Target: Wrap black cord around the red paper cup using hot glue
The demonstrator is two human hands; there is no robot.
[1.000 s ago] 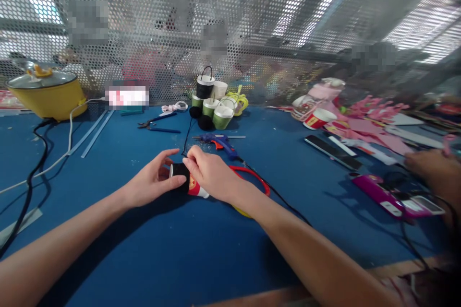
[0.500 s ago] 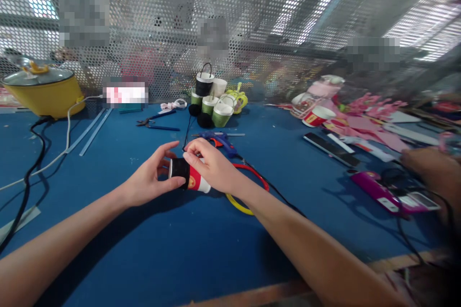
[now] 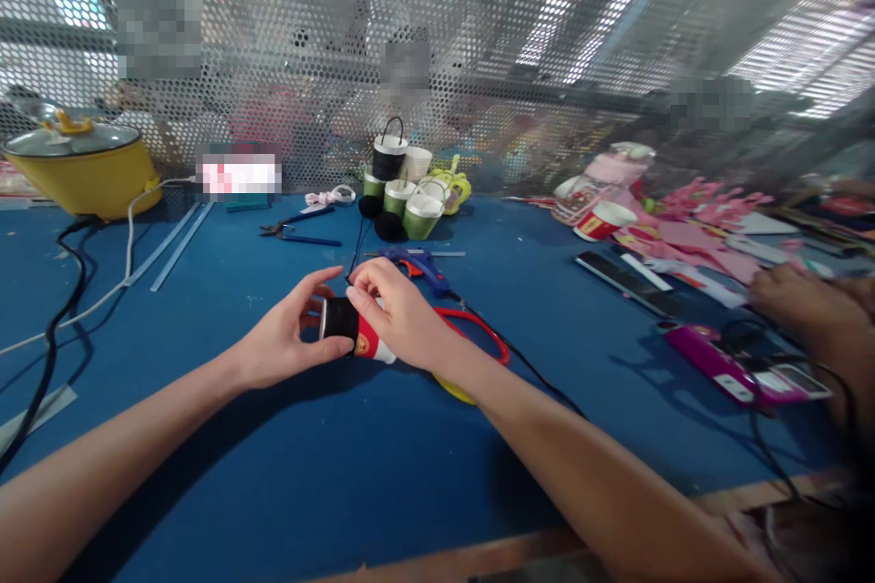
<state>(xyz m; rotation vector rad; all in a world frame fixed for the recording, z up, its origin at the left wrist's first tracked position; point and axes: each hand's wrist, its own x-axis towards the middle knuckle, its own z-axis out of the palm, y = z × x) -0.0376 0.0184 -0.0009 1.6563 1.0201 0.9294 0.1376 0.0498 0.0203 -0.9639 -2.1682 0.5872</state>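
A red and white paper cup (image 3: 367, 339) lies on its side between my hands, one end wrapped in black yarn (image 3: 340, 319). My left hand (image 3: 291, 337) is closed around the wrapped end, its thumb along the near side. Over the cup, my right hand (image 3: 402, 314) pinches the black yarn between thumb and fingers. That strand runs back toward two black yarn balls (image 3: 390, 226). Just behind my right hand lies a blue glue gun (image 3: 429, 273). Beside my right forearm is a red and yellow loop (image 3: 485, 334), partly hidden.
Behind stand several yarn-wrapped cups (image 3: 420, 217) in green and black. Pliers (image 3: 301, 230) lie left of them. A yellow electric pot (image 3: 86, 178) with cables is far left. A phone (image 3: 627, 284), a purple device (image 3: 717, 364) and another person's hand (image 3: 793, 296) are at the right.
My right hand has shifted very slightly over the cup, still pinching the yarn. The other person's hand at the right has moved a little left and up.
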